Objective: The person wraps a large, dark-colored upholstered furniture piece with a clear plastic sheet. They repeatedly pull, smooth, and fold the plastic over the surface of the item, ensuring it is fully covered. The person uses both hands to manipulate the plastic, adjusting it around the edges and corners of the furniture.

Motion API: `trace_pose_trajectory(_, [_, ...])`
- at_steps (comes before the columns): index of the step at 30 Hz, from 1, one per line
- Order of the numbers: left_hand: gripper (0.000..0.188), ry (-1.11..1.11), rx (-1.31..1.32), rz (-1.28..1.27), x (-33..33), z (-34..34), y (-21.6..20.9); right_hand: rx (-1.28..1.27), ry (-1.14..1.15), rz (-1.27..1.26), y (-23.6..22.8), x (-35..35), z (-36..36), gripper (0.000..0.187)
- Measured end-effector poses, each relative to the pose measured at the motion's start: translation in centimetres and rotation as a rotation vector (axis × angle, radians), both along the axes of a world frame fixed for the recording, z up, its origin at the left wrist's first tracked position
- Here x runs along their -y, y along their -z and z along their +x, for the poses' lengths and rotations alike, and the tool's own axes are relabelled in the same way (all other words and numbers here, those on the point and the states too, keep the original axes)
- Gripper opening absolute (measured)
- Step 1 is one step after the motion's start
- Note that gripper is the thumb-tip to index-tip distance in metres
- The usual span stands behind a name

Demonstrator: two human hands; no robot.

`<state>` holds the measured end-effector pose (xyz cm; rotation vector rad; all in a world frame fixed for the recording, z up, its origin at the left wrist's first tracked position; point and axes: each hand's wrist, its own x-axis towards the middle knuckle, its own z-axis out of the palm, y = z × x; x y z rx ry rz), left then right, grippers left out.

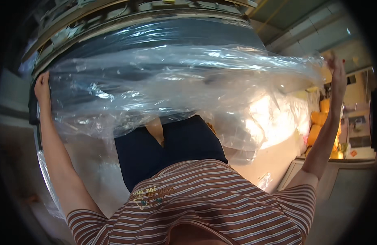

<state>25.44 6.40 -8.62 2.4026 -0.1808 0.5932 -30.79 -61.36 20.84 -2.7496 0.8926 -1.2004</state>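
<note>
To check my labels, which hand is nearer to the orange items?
Right. The right hand appears above the orange items; the left hand is across the plastic sheet, far left.

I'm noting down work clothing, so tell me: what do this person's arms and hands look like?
Short brown sleeves with thin pale and dark stripes cover the upper arms; the forearms are bare. The left hand and right hand are ungloved, with no watch visible.
</note>
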Motion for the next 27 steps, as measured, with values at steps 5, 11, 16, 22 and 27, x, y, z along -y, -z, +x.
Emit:
trace_pose_trajectory(5, [0.041,-0.002,0.003,-0.020,-1.0,-0.3,-0.4,-0.058,-0.254,-0.178,11.1,-1.2,9.8,0.056])
trace_pose_trajectory(11, [0.043,-0.049,-0.111,0.172,-11.8,-0.2,0.6,-0.281,-0.274,1.104,23.4,4.0,8.6,0.033])
trace_pose_trajectory(16, [0.042,-0.156,-0.046,0.280,-12.0,1.2,1.6,0.087,-0.269,1.419,24.5,3.1,6.8,0.027])
trace_pose_trajectory(22, [0.043,-0.185,0.049,0.339,-9.7,0.9,1.4,0.231,-0.890,1.679,14.9,3.2,10.9,0.023])
trace_pose_trajectory(27, [0.044,-0.171,0.057,0.324,-10.8,1.0,0.9,0.368,-0.469,0.470,13.9,4.5,20.1,0.021])
